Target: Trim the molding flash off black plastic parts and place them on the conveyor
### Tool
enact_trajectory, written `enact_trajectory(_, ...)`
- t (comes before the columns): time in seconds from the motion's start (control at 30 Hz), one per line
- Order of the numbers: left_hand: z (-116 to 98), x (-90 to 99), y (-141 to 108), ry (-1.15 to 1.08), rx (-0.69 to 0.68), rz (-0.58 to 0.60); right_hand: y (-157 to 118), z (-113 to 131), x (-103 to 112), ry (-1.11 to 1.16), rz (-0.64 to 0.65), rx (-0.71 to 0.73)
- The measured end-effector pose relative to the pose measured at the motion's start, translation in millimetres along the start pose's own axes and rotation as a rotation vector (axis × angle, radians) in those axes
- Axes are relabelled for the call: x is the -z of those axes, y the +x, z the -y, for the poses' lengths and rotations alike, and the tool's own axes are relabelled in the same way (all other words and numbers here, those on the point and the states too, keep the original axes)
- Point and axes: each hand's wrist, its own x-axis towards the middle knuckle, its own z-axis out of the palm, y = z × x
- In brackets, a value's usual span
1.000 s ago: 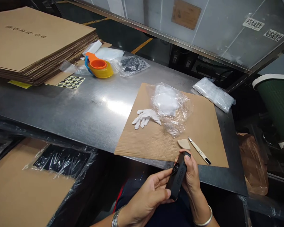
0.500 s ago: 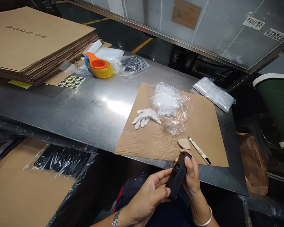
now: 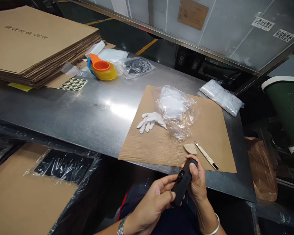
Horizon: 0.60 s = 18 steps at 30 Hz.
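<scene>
A black oblong case with a round part on one face (image 3: pixel 182 186) is held in front of my lap, just off the table's near edge. My left hand (image 3: pixel 156 199) grips its lower end between thumb and fingers. At the upper end my right hand (image 3: pixel 197 178) is closed around it, thumb on the near face. Beyond the hands, a tan wedge-shaped pad (image 3: pixel 190 148) and a craft knife (image 3: pixel 206 156) marked A26 lie on a cardboard sheet (image 3: pixel 210 127). A white glove (image 3: pixel 151 122) and a clear plastic bag with white contents (image 3: pixel 175 106) rest there too.
Stacked cardboard (image 3: pixel 44 36) fills the table's far left. Near it are a tape dispenser (image 3: pixel 101 68), a sticker sheet (image 3: pixel 73 84) and a bag of black items (image 3: pixel 138 67). A plastic-wrapped pack (image 3: pixel 221 97) lies at the right. A plastic-lined box (image 3: pixel 29 195) stands lower left.
The black case has turned slightly in my hands, showing more of its lettered side face. Both hands keep hold of it; the things on the table stay put.
</scene>
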Motion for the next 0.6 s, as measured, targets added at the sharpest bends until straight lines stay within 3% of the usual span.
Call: enact_trajectory(0.6,2.3,-0.9,5.2,0.043,-0.003,-0.025,-1.6,-5.3,3.7,-0.099,-0.025,0.007)
